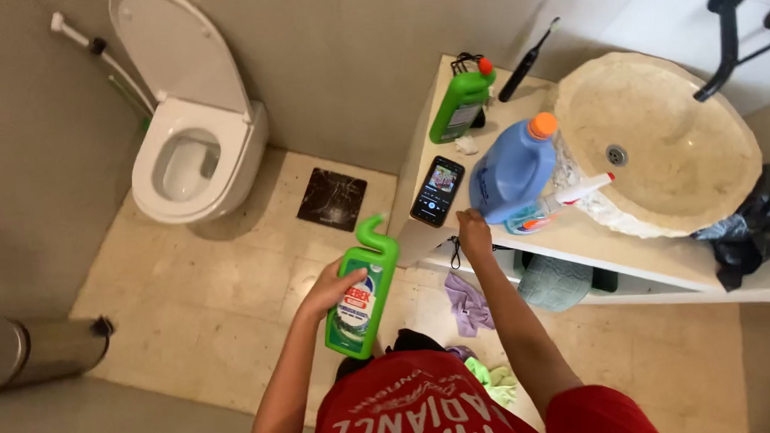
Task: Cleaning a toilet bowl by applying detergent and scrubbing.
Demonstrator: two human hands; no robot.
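Observation:
My left hand [326,288] grips a green angled-neck cleaner bottle [364,287] by its side, held upright over the floor. My right hand [473,231] reaches to the front edge of the white counter [651,263], fingers closed there beside a black phone [437,191] with a lit screen and right under a blue jug with an orange cap [513,169]. Whether the right hand holds anything I cannot tell.
A white toilet [193,155] with its lid up stands at the back left. A dark floor scale [332,199] lies near it. On the counter: a green spray bottle [459,105], an electric toothbrush [528,62], a stone basin [655,139]. A steel bin [36,350] lies at left. Cloths [467,303] lie on the floor.

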